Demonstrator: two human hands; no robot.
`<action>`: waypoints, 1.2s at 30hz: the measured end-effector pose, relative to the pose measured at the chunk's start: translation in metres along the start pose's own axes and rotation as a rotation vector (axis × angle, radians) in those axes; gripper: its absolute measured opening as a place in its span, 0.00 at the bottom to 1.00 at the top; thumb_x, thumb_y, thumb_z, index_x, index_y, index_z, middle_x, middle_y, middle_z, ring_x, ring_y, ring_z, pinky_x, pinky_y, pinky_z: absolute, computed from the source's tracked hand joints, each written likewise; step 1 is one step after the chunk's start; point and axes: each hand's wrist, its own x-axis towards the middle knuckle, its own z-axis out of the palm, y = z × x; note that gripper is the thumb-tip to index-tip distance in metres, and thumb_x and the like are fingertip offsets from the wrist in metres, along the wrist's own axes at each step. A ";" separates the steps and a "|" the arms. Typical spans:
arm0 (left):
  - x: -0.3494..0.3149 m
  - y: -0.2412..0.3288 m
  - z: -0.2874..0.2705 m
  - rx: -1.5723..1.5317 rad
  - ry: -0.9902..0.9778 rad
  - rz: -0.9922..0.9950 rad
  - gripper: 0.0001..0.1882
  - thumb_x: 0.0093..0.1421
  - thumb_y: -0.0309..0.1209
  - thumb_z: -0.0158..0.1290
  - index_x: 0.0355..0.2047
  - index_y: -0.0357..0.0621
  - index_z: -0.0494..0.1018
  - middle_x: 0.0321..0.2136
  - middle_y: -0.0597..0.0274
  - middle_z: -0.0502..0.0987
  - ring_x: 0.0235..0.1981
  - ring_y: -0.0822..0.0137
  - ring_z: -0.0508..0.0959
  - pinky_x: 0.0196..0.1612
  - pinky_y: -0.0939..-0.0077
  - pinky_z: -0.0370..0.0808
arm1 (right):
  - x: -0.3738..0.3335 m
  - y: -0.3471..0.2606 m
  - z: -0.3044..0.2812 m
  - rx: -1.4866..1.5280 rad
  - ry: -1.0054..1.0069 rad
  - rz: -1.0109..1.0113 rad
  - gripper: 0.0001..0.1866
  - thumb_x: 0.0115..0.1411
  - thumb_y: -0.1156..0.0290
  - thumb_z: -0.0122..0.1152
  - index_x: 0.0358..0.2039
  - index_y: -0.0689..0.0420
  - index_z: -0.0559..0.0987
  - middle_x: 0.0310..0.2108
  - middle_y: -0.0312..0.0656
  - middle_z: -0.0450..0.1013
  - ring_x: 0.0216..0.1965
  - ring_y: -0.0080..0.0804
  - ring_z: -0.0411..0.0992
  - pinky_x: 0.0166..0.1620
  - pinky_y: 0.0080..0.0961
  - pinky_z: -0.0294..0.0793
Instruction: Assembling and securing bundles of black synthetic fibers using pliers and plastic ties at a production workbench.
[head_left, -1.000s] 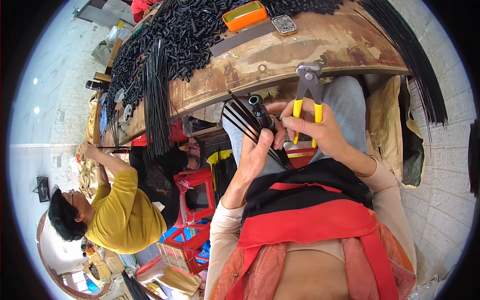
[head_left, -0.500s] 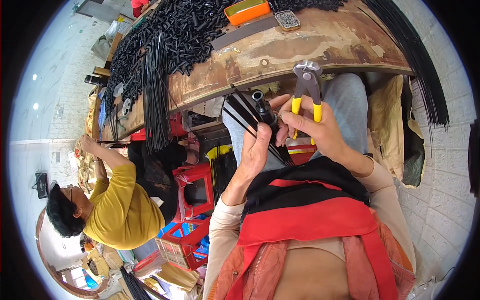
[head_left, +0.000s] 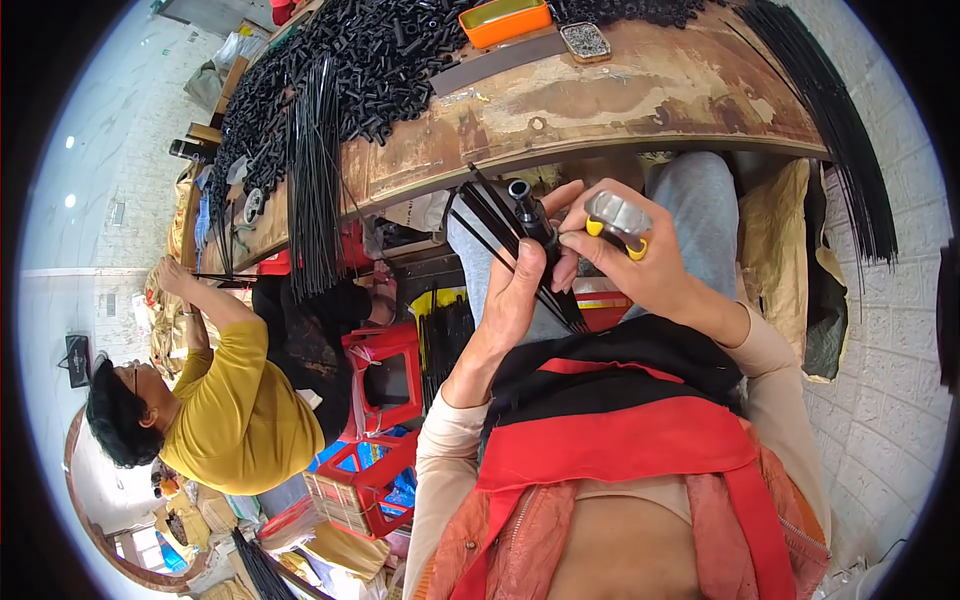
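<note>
My left hand (head_left: 512,300) is closed around a black tubular fitting (head_left: 529,212) with a round open end, together with several thin black rods (head_left: 488,218) that fan out beside it. Both are held above my lap, just off the table's front edge. Gripped in my right hand (head_left: 655,265) is a pair of end-cutting pincers (head_left: 620,212) with a metal head and yellow handles; the head is tipped toward me. Thumb and fingertips of that hand also meet at the fitting's right side. Whatever they pinch there is too small to make out.
On the wooden table (head_left: 640,110) lie a heap of black tubular parts (head_left: 330,60), an orange tray (head_left: 505,22), a small tin of metal bits (head_left: 585,42) and bundles of black rods (head_left: 315,180). A person in yellow (head_left: 235,410) works at left, near red stools (head_left: 385,385).
The pincers have swung from standing upright to lying tipped back in my right hand. My left hand keeps its hold on the fitting and rods, almost unmoved.
</note>
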 end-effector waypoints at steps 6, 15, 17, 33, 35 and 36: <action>-0.001 0.004 -0.003 -0.090 -0.035 0.000 0.44 0.64 0.60 0.39 0.64 0.31 0.51 0.23 0.68 0.64 0.23 0.75 0.63 0.27 0.79 0.61 | 0.014 -0.024 -0.007 0.189 -0.105 0.271 0.07 0.62 0.74 0.58 0.37 0.64 0.72 0.31 0.37 0.71 0.25 0.22 0.73 0.28 0.19 0.71; -0.006 -0.002 -0.007 -0.042 0.023 0.041 0.33 0.64 0.60 0.40 0.40 0.34 0.64 0.19 0.67 0.63 0.20 0.76 0.62 0.25 0.79 0.61 | 0.004 -0.081 -0.040 -0.552 -0.538 0.595 0.12 0.66 0.64 0.50 0.40 0.61 0.72 0.18 0.37 0.72 0.15 0.24 0.68 0.22 0.24 0.67; -0.006 -0.001 -0.011 -0.062 0.007 0.020 0.33 0.64 0.59 0.40 0.40 0.35 0.64 0.19 0.67 0.63 0.20 0.75 0.62 0.25 0.79 0.61 | 0.008 -0.082 -0.040 -0.608 -0.559 0.574 0.13 0.67 0.63 0.49 0.43 0.61 0.72 0.19 0.38 0.72 0.16 0.25 0.69 0.23 0.23 0.68; -0.015 -0.005 -0.012 -0.087 -0.021 0.071 0.29 0.68 0.55 0.38 0.42 0.35 0.65 0.20 0.70 0.62 0.21 0.77 0.60 0.26 0.81 0.58 | 0.042 -0.092 -0.042 -0.269 -0.827 1.028 0.23 0.69 0.56 0.46 0.27 0.65 0.72 0.18 0.39 0.72 0.16 0.24 0.70 0.21 0.23 0.70; -0.019 -0.003 -0.010 -0.105 0.015 0.061 0.30 0.68 0.55 0.38 0.42 0.34 0.66 0.20 0.69 0.63 0.21 0.77 0.60 0.26 0.81 0.59 | 0.039 -0.089 -0.037 -0.281 -0.838 1.051 0.23 0.69 0.56 0.46 0.27 0.65 0.72 0.18 0.40 0.72 0.16 0.24 0.70 0.21 0.23 0.70; -0.020 -0.001 -0.011 -0.124 0.050 0.049 0.30 0.68 0.55 0.38 0.42 0.34 0.66 0.20 0.69 0.63 0.22 0.77 0.61 0.26 0.81 0.59 | 0.029 -0.080 -0.034 -0.226 -0.755 1.045 0.22 0.69 0.56 0.46 0.30 0.65 0.73 0.20 0.40 0.72 0.17 0.24 0.71 0.23 0.23 0.71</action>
